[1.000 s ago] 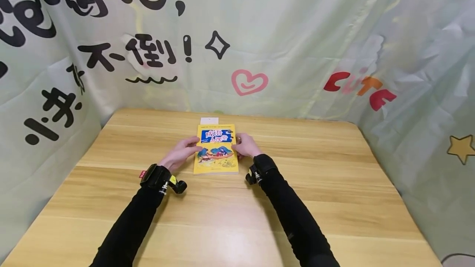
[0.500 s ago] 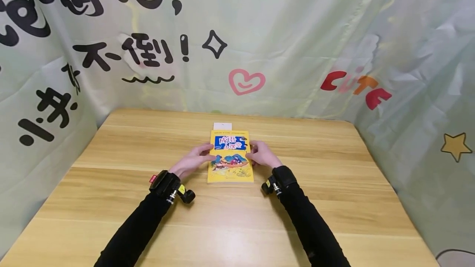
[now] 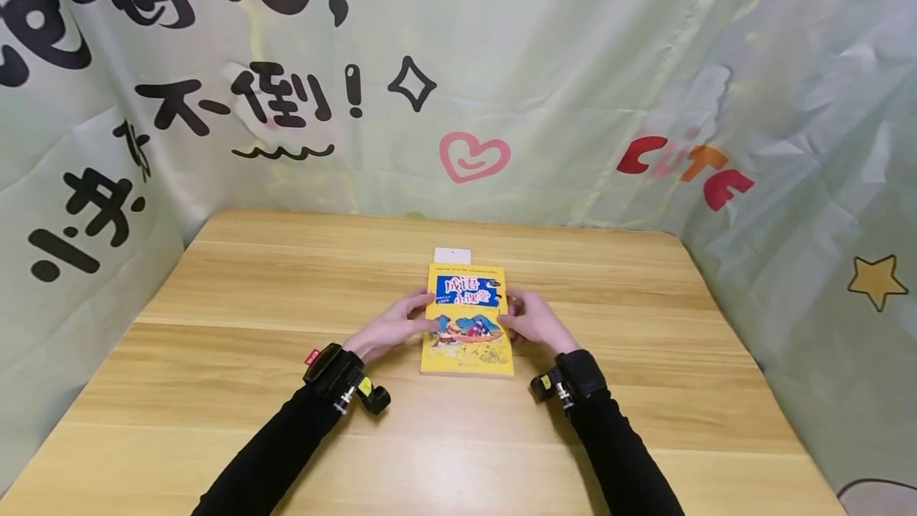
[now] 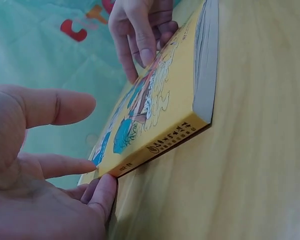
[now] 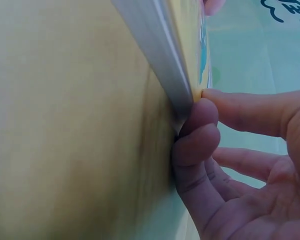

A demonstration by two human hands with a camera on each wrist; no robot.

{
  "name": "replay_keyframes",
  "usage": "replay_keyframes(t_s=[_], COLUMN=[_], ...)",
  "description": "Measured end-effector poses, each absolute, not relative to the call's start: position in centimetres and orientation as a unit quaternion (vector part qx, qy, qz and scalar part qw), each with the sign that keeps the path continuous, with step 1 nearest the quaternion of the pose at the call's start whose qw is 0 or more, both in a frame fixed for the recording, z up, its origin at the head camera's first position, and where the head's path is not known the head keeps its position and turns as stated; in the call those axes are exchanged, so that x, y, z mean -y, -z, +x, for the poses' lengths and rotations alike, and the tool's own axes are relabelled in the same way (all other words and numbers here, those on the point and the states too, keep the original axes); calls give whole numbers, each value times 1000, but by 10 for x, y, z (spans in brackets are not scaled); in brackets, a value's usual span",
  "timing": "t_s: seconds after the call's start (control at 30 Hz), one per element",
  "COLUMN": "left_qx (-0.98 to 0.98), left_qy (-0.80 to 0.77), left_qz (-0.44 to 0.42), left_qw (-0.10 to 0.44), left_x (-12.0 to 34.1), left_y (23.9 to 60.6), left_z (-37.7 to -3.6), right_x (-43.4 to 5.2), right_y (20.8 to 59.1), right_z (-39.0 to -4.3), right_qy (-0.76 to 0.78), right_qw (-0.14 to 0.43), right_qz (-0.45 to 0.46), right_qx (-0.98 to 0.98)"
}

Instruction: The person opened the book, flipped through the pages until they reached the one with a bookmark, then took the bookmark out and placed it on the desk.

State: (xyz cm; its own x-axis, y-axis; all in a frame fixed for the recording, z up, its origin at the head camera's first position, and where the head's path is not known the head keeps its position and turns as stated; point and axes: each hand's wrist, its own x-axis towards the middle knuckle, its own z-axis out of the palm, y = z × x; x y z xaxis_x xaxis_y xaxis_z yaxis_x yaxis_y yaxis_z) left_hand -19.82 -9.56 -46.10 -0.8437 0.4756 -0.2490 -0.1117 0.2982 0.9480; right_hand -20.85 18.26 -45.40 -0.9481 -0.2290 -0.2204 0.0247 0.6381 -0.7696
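Note:
A yellow book [image 3: 466, 353] with a blue title block and a boat picture lies face up between both hands. My left hand [image 3: 390, 329] holds its spine side. In the left wrist view one fingertip meets the cover's edge, curled fingers press low on the spine, and the thumb hovers over the cover. At the opposite side, my right hand [image 3: 537, 321] pinches the page edge, thumb on top and curled fingers against the pages [image 5: 157, 47], as the right wrist view shows. A white card [image 3: 453, 256] sticks out past the book's top end.
The wooden table [image 3: 251, 277] extends around the book on all sides. A pale printed cloth [image 3: 573, 62] with lettering, a heart and a star hangs behind the table and along both sides. Black cameras are strapped to both wrists.
The book has come toward me and to the right across the table, with both hands keeping hold of its sides. The white card has travelled along with it.

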Motion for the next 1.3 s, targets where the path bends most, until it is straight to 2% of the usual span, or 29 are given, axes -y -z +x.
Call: replay_keyframes(t_s=[0.33,1.07,1.17,1.3], left_qx=[-748,-744,-754,-807], left_qy=[-601,-599,-590,-528], left_qz=[96,135,135,155], left_qw=[265,263,254,216], left_x=[90,82,80,77], left_y=[464,468,468,464], left_z=[-178,-153,-153,-147], right_x=[-188,-190,-191,-193], right_y=[454,452,452,453], right_z=[-183,-155,-155,-156], right_qy=[419,428,429,435], right_qw=[143,142,140,137], right_qz=[-48,-14,-19,-22], right_qx=[-895,-893,-892,-890])
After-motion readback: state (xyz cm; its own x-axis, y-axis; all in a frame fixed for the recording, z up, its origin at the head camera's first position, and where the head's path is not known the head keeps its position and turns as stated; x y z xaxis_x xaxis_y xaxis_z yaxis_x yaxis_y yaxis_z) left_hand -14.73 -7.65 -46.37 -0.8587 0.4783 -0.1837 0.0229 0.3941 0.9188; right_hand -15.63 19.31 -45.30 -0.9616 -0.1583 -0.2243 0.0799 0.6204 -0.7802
